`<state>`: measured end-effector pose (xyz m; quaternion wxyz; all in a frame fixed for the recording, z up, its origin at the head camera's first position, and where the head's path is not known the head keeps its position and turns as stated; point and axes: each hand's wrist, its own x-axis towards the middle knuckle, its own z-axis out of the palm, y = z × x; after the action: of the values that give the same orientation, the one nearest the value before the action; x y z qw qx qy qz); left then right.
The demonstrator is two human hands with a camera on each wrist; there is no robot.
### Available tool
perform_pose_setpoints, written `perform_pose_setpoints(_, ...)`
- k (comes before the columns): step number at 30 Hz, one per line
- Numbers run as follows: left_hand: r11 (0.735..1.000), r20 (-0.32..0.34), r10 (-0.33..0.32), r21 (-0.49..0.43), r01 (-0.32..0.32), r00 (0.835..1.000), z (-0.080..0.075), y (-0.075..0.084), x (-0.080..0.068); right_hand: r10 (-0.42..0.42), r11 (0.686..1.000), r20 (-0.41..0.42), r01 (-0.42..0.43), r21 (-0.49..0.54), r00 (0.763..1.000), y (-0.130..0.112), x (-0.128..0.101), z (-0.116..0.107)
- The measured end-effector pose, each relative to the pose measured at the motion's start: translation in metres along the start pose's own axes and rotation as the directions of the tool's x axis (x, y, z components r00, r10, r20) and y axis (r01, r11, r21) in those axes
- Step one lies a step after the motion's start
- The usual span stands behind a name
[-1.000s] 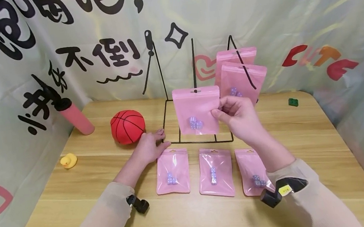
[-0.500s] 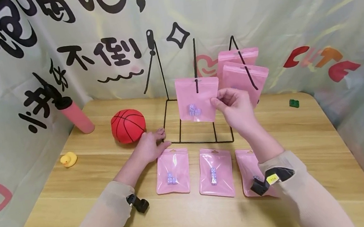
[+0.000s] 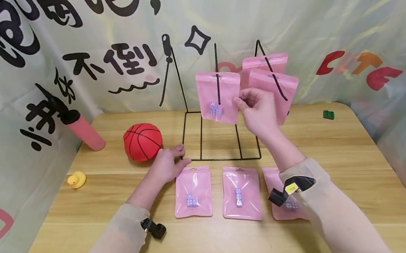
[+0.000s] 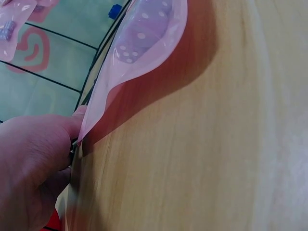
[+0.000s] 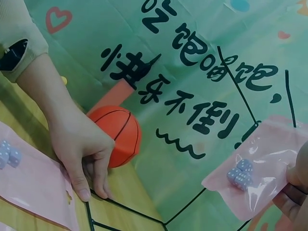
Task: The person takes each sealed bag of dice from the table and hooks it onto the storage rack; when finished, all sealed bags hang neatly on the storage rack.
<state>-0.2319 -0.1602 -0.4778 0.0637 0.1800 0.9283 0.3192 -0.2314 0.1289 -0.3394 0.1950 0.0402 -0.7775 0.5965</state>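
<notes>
Head view: pinching pink bag [image 3: 227,89] by its right edge w/ thumb & fingers of R hand [image 3: 258,109], mostly hiding fingertips behind it. Held up at middle prong [image 3: 218,89] of black rack [image 3: 221,159], w/ prong tip in front of bag; can't make out hang hole. Gripping rack at near left corner w/ L hand [image 3: 167,162], thumb & fingers either side of wire. On right prong [image 3: 275,76], can see front hung bag [image 3: 267,82], partly blocked by R hand, & rear hung bag [image 3: 252,62], mostly hidden. On table [image 3: 216,246], can see left bag [image 3: 201,185], mid bag [image 3: 248,179] & right bag [image 3: 275,181], latter partly covered by wrist cam [image 3: 278,197] & sleeve [image 3: 321,192]. L wrist view: cropping left bag at top. R wrist view: cutting off most of R hand.
</notes>
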Motion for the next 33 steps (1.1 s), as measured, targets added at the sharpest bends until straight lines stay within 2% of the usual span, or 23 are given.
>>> perform_pose_setpoints(9,1.0,-0.004,0.014,0.009,-0.014,1.0,0.002,0.001,0.001,0.053,0.998,-0.024,-0.054,-0.032,0.998,-0.001,0.009,-0.001)
perform_pose_setpoints(20,1.0,-0.017,0.012,0.007,-0.012,1.0,0.004,0.0,0.001,0.074,0.996,0.014,-0.073,-0.056,0.997,0.0,0.015,-0.001)
perform_pose_setpoints(27,1.0,-0.019,0.008,0.015,-0.007,1.0,0.002,0.0,-0.001,0.079,0.994,0.114,-0.069,-0.084,0.99,0.004,0.01,-0.011)
perform_pose_setpoints(33,1.0,-0.014,0.004,0.022,-0.003,1.0,0.001,0.002,-0.001,0.079,0.979,0.283,-0.02,-0.205,0.956,0.009,-0.007,-0.035)
